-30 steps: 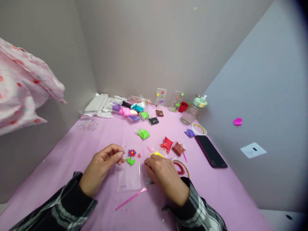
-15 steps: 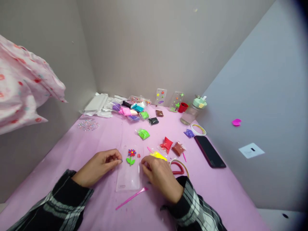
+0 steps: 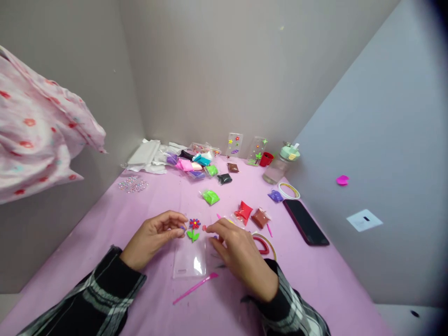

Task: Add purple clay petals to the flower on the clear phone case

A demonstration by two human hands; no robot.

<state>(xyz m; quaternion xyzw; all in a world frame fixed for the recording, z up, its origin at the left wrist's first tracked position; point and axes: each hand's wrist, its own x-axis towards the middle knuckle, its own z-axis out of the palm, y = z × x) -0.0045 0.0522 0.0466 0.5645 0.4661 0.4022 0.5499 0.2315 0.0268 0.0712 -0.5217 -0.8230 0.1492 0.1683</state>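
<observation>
Pink tabletop (image 3: 98,233), right hand (image 3: 241,259) nearer clay flower (image 3: 193,228)

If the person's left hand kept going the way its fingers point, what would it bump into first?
Probably the clay flower on the clear phone case, just ahead of the left hand, though depth is hard to judge from this view.

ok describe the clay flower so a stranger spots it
On the pink table, between the left hand and right hand, lies a clear phone case. On it sits a clay flower, red and blue petals over green leaves, the only one between the hands.
</observation>
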